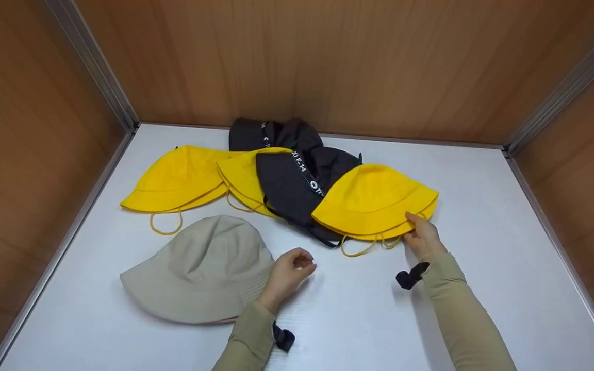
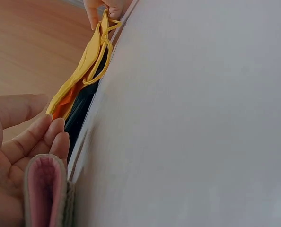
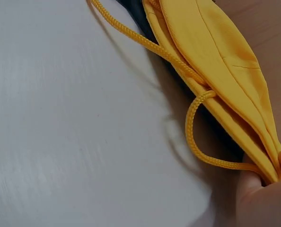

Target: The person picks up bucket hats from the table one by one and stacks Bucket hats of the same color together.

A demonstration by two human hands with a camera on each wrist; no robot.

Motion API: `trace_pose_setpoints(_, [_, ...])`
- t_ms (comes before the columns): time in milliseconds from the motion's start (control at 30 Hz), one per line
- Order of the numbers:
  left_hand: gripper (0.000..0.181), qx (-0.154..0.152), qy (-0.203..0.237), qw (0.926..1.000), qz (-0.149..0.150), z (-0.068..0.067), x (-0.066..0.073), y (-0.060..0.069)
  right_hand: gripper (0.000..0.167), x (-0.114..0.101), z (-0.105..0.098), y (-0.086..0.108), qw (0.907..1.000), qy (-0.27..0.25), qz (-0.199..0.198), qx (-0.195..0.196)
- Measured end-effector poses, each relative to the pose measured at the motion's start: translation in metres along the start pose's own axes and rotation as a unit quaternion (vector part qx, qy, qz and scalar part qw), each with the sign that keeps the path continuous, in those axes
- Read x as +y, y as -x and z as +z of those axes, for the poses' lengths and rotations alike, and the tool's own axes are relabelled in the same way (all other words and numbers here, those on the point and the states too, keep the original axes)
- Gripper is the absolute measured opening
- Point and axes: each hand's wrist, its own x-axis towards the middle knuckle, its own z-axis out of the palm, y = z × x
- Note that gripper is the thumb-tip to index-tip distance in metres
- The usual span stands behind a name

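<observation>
A yellow bucket hat (image 1: 374, 201) with a thin yellow cord lies at the right end of a row of overlapping hats. My right hand (image 1: 423, 237) pinches its brim at the lower right corner, thumb above and fingers below, as the right wrist view also shows on the brim (image 3: 225, 80). My left hand (image 1: 289, 273) is held beside the beige bucket hat (image 1: 209, 273), its fingers loosely bent with nothing between them. In the left wrist view the beige hat's pink-lined brim (image 2: 43, 189) appears just under that hand (image 2: 24, 137).
Under the right yellow hat lies a black hat (image 1: 286, 185) with a lettered strap; another black hat (image 1: 248, 135) is behind it. Two more yellow hats, one in the middle (image 1: 243, 178) and one at left (image 1: 178, 175), overlap. Wooden panels (image 1: 297, 62) enclose the white table (image 1: 359, 319).
</observation>
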Motion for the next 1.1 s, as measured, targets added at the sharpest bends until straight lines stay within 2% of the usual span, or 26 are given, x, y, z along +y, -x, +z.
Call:
trace_pose_setpoints(267, [0.012,0.008,-0.006,0.9995,0.028,0.003,-0.001,0.000,0.060,0.000,-0.003,0.003,0.9985,-0.050,0.003,-0.024])
trace_pose_setpoints(500, [0.010,0.010,-0.020,0.9996,0.017,0.005,0.001,0.001,0.062,0.003,-0.006,0.010,0.9919,-0.125,0.010,-0.023])
trace_pose_setpoints(667, [0.010,0.006,-0.021,0.9996,0.016,0.004,0.000,0.001,0.063,0.003,-0.001,0.022,0.9883,-0.149,0.004,-0.032])
trace_pose_setpoints(867, [0.031,-0.004,0.019,0.9997,-0.015,-0.002,0.005,-0.001,0.066,0.001,0.003,0.040,0.9918,-0.110,-0.020,-0.062])
trace_pose_setpoints(967, [0.040,0.011,0.043,0.9985,-0.032,-0.007,0.012,-0.004,0.064,0.000,0.002,0.051,0.9925,-0.087,-0.023,-0.083])
trace_pose_setpoints(1100, [0.044,0.036,0.066,0.9965,-0.038,-0.018,0.025,-0.011,0.051,0.002,0.002,0.065,0.9921,-0.054,-0.015,-0.112])
